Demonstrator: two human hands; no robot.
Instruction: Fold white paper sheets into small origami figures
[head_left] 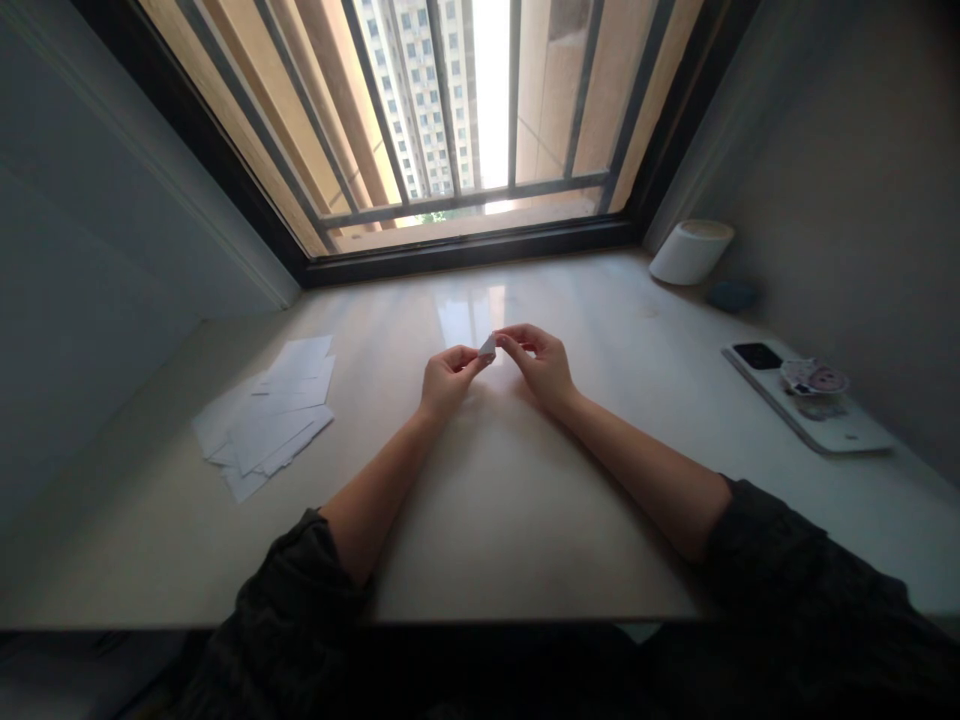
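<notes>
Between my two hands is a small folded piece of white paper [487,347], held up just above the pale sill top. My left hand [448,378] pinches its lower left side between thumb and fingers. At its upper right edge my right hand [541,362] has thumb and fingertips closed on the paper. The folded piece looks pointed, and its exact shape is too small to make out. Off to the left of my left hand lies a loose pile of white paper pieces [274,415], overlapping one another.
A smooth pale sill top [517,530] runs up to a dark-framed window [480,250] with bars. At the right lies a phone [806,400] with a cartoon grip on its back. Behind it stand a white cylinder [691,252] and a small dark bluish object [731,295].
</notes>
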